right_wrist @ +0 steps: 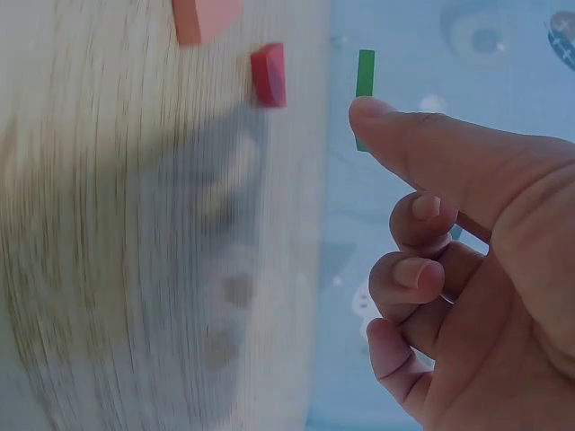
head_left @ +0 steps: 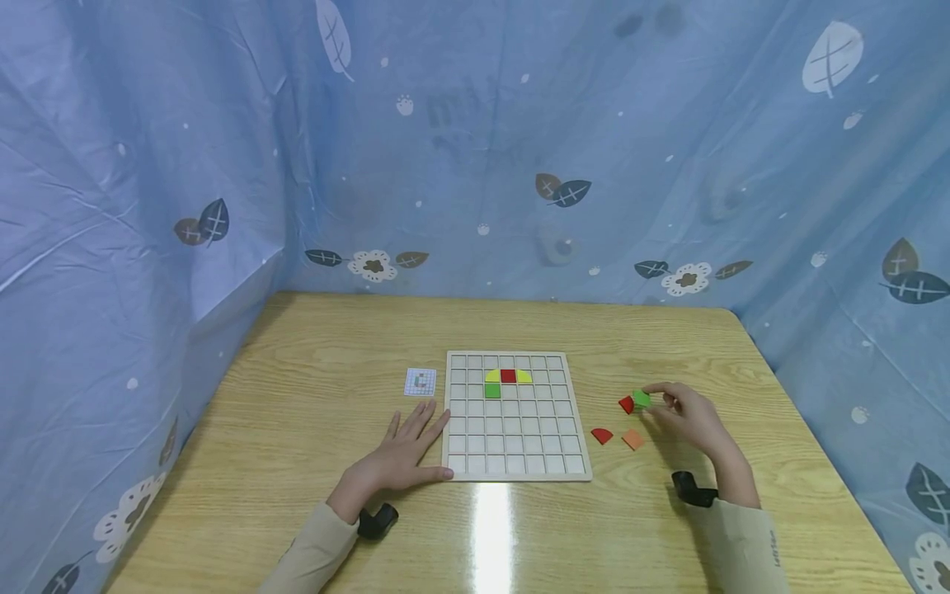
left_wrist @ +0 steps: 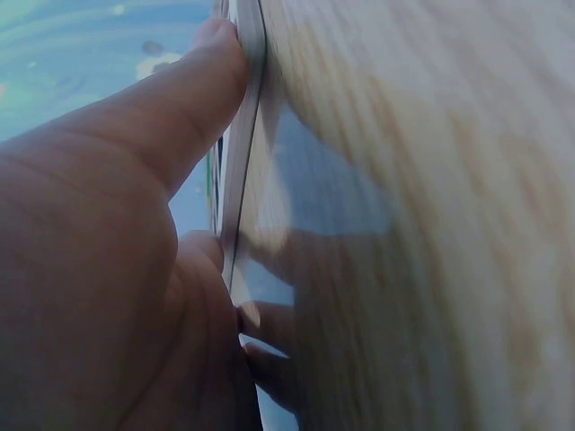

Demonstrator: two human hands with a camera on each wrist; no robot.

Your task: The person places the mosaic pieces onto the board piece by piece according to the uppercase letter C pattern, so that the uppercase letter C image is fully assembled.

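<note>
My right hand [head_left: 690, 417] pinches a green square tile [right_wrist: 366, 74] above the table, right of the white grid board [head_left: 512, 477]. In the right wrist view the tile stands edge-on at the thumb, the other fingers loosely bent. My left hand [head_left: 401, 454] lies with spread fingers at the board's left side, its thumb touching the lower left corner. On the board, a red square tile [head_left: 508, 376] sits between two yellow quarter-round tiles, left [head_left: 493, 376] and right [head_left: 524, 377]. Another green square tile [head_left: 493, 391] lies below the left yellow one.
Right of the board lie a red quarter-round tile [head_left: 602, 436], an orange square tile [head_left: 632, 439] and another red tile [head_left: 627, 405], partly hidden near the held one. A small card with a grid pattern [head_left: 420, 382] lies left of the board. A blue curtain [head_left: 475, 165] surrounds the table.
</note>
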